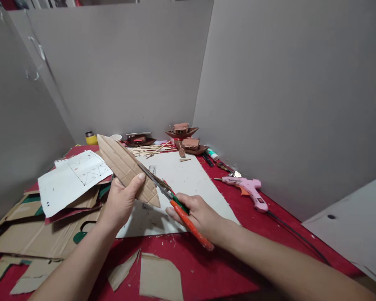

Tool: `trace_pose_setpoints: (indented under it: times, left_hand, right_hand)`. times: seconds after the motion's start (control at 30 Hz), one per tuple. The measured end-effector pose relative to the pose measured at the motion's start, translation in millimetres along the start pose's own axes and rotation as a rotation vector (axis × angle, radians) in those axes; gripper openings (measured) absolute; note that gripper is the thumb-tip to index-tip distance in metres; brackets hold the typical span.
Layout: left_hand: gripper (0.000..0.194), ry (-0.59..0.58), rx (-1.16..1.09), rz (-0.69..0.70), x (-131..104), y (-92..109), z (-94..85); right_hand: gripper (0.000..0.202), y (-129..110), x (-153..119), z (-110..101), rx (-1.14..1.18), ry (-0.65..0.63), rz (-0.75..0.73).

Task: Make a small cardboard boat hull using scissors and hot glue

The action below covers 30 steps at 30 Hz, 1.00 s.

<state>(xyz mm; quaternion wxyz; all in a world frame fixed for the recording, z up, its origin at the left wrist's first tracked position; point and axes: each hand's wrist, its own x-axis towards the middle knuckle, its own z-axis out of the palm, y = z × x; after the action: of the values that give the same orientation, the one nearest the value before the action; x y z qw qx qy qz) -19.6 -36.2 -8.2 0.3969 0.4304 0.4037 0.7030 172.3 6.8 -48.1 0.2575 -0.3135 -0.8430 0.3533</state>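
A long, pointed piece of cardboard (122, 161) is held up at a slant over the white board (191, 175). My left hand (122, 198) grips its lower part, with the thumb on top and the other fingers hidden behind. In my right hand (196, 213) are scissors (186, 221) with orange and green handles, my fingers wrapped round them. The scissor blades lie along the right edge of the cardboard, near its lower end. A thin strip of cardboard shows beside the blades.
Cardboard sheets (40, 236) and a drawn paper (72, 179) lie left. Model boats (191, 145) and wooden sticks (150, 149) stand behind. A pink glue gun (249, 188) with a cord is right. Cardboard scraps (159, 276) lie in front. Grey panels enclose the red table (225, 259).
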Motion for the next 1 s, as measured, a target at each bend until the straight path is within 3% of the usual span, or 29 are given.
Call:
trace_pose_setpoints:
  times: [0.1, 0.23, 0.5, 0.87, 1.0]
  left_hand:
    - [0.043, 0.022, -0.008, -0.024, 3, 4, -1.5]
    - [0.042, 0.159, 0.022, 0.005, 9, 9, -8.6]
    - [0.033, 0.076, 0.087, 0.040, 5, 1, -8.9]
    - [0.038, 0.130, 0.068, 0.080, 6, 4, -7.9]
    - [0.039, 0.114, 0.059, 0.051, 6, 6, -8.4]
  right_hand:
    - [0.034, 1, 1, 2, 0.007, 0.004, -0.012]
    - [0.036, 0, 2, 1, -0.069, -0.009, -0.005]
    - [0.030, -2, 3, -5, -0.374, 0.019, 0.000]
    - [0.039, -3, 1, -3, -0.133, 0.048, -0.010]
    - [0.040, -2, 3, -3, -0.178, 0.044, -0.011]
